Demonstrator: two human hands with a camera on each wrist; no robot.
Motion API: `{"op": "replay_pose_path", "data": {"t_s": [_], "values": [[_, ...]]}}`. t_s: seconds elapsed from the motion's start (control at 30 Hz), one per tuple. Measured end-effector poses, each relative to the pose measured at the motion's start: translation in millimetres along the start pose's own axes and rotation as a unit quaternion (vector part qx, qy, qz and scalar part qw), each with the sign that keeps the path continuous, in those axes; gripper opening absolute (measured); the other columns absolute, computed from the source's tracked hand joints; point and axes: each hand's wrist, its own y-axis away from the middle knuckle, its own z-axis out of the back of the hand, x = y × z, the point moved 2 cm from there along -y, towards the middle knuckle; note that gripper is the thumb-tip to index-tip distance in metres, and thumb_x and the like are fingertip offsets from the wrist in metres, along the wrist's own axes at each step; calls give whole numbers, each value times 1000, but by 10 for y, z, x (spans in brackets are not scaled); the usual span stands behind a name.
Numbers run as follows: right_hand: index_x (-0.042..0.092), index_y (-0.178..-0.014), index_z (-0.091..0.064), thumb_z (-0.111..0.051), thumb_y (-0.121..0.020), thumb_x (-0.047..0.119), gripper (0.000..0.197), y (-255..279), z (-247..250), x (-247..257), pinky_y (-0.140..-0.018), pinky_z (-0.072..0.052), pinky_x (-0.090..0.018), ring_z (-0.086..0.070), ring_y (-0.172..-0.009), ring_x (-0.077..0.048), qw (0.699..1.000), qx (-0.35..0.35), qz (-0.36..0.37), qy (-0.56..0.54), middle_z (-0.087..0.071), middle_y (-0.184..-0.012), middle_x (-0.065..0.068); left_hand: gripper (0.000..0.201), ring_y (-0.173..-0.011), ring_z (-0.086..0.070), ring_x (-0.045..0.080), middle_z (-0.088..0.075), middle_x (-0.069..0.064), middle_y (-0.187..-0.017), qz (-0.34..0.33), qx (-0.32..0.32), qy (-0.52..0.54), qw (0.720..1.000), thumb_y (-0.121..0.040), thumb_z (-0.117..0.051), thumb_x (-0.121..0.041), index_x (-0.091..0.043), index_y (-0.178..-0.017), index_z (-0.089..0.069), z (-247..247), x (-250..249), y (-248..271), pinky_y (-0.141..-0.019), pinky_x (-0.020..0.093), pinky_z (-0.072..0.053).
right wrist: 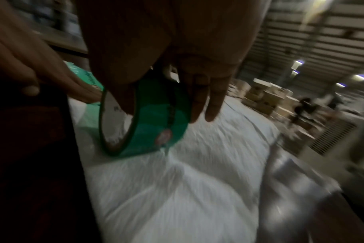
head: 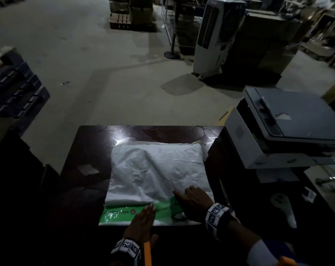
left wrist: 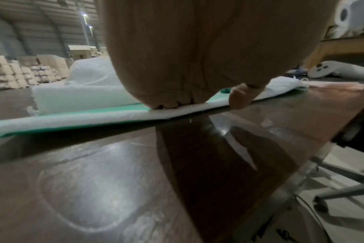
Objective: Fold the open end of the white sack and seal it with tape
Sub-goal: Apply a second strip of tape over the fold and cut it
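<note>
Left hand (head: 142,220) flat on green tape strip (head: 120,213); right hand (head: 193,203) round tape roll (right wrist: 148,121)

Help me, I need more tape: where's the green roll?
Head view: the green tape roll is in the right hand, on the white sack's near edge.

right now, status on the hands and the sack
Left hand flat, pressing laid green tape. Right hand grips tape roll on the white sack. Fold partly taped; nothing in the way.
</note>
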Motion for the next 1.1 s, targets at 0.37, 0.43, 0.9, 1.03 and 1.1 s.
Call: {"op": "replay_pose_path", "data": {"t_s": [0.37, 0.43, 0.9, 1.03, 1.1], "values": [[23, -71, -67, -55, -60, 39, 24, -55, -304, -164, -52, -45, -33, -57, -52, -24, 995, 42, -45, 77, -59, -57, 0, 118, -146, 3, 19, 8, 4, -158, 20, 3, 15, 1000, -54, -47, -68, -12, -150, -6, 38, -12, -37, -107, 31, -6], [24, -100, -62, -49, -59, 43, 47, 21, -312, -199, -50, -49, -36, -61, -59, -29, 999, 36, -28, -11, -62, -71, -4, 108, -140, -28, 22, -12, 4, -158, 38, 7, 26, 999, -53, -49, -67, -11, -144, -31, 27, -56, -13, -107, 34, -14], [25, -146, -32, -48, -66, 60, 89, 354, -434, -527, -90, -49, -36, -58, -110, -31, 955, -44, -97, -275, -54, -124, -12, 104, -137, -29, 24, -9, 3, -158, 10, -39, 39, 998, -59, -50, -65, -13, -146, -26, 5, -591, -320, -111, 36, -17], [40, -138, -23, -35, -73, 56, 67, 346, -458, -589, -82, -47, -35, -60, -98, -32, 955, -29, -102, -276, -58, -111, -13, 100, -146, 4, 24, 13, 2, -156, -1, -107, 53, 993, -74, -48, -56, -12, -150, -1, 23, -563, -311, -113, 27, 8], [37, -133, -39, -33, -77, 63, 62, 348, -433, -664, -81, -48, -36, -60, -95, -31, 954, -26, -121, -273, -59, -107, -11, 100, -145, 6, 21, 14, 3, -155, -1, -121, 62, 991, -75, -47, -56, -13, -148, 7, 3, -544, -315, -114, 25, 7]]}}
